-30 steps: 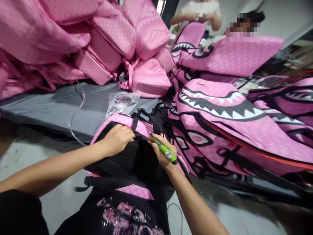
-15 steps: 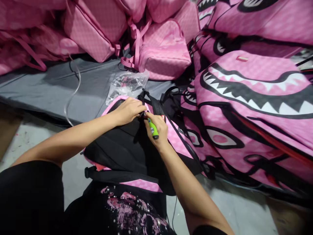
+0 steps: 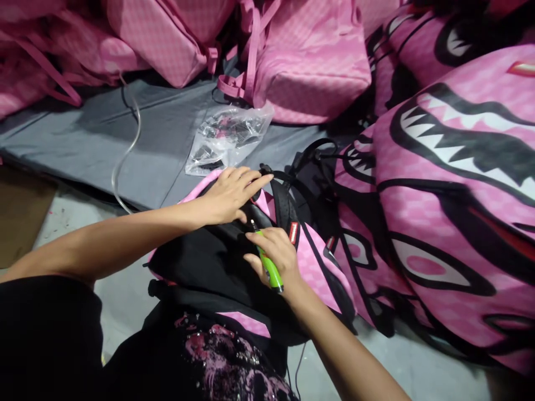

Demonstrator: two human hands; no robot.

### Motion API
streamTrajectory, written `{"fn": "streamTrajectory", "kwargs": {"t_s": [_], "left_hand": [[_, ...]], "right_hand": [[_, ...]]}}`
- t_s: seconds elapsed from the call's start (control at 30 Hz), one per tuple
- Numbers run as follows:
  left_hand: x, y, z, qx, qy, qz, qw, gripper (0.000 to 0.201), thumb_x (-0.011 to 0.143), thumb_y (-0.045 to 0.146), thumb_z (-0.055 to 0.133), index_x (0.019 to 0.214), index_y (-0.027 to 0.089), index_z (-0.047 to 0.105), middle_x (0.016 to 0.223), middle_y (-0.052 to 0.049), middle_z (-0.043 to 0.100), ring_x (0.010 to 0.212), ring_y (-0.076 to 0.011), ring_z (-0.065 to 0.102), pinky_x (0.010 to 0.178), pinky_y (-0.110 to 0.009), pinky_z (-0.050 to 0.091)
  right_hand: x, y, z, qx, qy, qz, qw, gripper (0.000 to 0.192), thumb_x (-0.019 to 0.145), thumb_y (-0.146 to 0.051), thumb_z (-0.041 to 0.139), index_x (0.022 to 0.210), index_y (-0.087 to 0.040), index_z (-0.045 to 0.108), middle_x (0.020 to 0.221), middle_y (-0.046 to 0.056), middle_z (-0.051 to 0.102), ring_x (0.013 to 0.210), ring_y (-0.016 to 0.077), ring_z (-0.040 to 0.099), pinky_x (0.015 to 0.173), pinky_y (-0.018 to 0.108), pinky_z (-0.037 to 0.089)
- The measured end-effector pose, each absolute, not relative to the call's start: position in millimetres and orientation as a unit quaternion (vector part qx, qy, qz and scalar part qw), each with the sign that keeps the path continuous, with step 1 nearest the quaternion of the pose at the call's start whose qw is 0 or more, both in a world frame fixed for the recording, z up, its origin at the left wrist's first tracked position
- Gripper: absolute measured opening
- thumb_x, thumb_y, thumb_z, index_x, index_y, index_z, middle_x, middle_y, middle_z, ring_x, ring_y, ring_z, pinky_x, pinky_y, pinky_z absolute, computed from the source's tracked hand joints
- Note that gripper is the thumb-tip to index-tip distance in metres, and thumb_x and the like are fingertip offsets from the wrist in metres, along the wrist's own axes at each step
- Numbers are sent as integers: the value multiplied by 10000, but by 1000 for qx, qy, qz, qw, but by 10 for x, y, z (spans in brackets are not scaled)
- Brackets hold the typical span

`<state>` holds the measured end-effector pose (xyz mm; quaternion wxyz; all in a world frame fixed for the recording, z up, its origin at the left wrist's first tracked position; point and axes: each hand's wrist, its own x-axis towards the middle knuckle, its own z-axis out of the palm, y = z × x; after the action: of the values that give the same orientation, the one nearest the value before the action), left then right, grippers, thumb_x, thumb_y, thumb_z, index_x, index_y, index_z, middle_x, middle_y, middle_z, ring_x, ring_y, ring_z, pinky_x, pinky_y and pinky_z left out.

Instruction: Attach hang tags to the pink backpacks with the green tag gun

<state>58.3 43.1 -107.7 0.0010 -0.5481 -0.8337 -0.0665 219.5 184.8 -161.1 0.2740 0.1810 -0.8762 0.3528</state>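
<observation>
Filling the right of the frame is a big pink shark-mouth backpack (image 3: pixel 443 217), with the grey table (image 3: pixel 163 133) running to the upper left and, at centre, the black-and-pink bag (image 3: pixel 200 256) lying black panel up. I see the left forearm (image 3: pixel 137 236) reaching in from the left edge, its hand (image 3: pixel 228 195) palm down over the bag's upper edge, fingers stretched rightward and thumb apart, while the right forearm rises from the lower right. The right hand (image 3: pixel 280 253) has its fingers curled round a green pen (image 3: pixel 272 272), tip up-left, near the left thumb.
</observation>
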Motion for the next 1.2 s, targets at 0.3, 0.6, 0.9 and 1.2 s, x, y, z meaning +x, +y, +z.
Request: {"fn": "streamTrajectory", "kwargs": {"t_s": [0.3, 0.6, 0.9, 1.2], "left_hand": [[722, 455, -1116, -541, -839, 49, 19, 1142, 712, 341, 826, 1583, 130, 117, 1618, -202, 247, 1420, -409, 316, 1151, -538, 217], [716, 434, -1094, -548, -836, 26, 16, 837, 806, 262, 730, 1522, 121, 321, 1612, -188, 275, 1396, -371, 360, 1129, -498, 274], [715, 426, -918, -490, -867, 79, -49, 919, 833, 316, 706, 1582, 186, 188, 1638, -192, 184, 1419, -392, 317, 1131, -537, 244], [652, 398, -969, -504, -859, 84, -37, 886, 850, 353, 660, 1577, 184, 185, 1636, -165, 204, 1391, -357, 335, 1128, -509, 243]], "right_hand": [[2157, 1912, -1530, 12, -899, 396, 188, 203, 908, -349, 600, 1066, -222, 602, 918, 69, 716, 807, 226, 687, 734, 374, 561], [2008, 2043, -1186, 63, -883, 464, 39, 240, 910, -355, 643, 1092, -219, 722, 1084, 68, 718, 1001, 208, 687, 908, 348, 546], [2034, 2081, -1141, 69, -917, 392, 9, 187, 918, -289, 627, 1074, -218, 702, 1063, 59, 733, 988, 213, 683, 889, 368, 537], [1972, 1913, -1242, 56, -918, 388, 64, 169, 872, -254, 686, 1038, -231, 707, 923, 50, 713, 868, 206, 647, 740, 353, 549]]}}
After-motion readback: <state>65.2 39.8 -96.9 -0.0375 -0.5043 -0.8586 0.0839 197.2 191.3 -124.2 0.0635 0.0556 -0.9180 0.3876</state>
